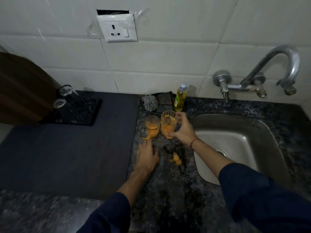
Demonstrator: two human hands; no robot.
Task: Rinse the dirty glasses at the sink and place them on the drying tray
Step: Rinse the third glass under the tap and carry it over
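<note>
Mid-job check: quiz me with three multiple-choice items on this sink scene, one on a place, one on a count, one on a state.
1. Relative to the stainless steel sink, the black rectangular drying tray lies: A far to its left; B inside it; C to its right.
2. How many orange-smeared drinking glasses show beside the sink? A one; B two; C four.
3. The right hand: A grips the taller orange-smeared glass; B rests flat, empty; C is a closed, empty fist.
Answers: 1 A, the tray is at the picture's left, the sink at its right; 2 B, two show side by side; 3 A, its fingers curl round that glass.
</note>
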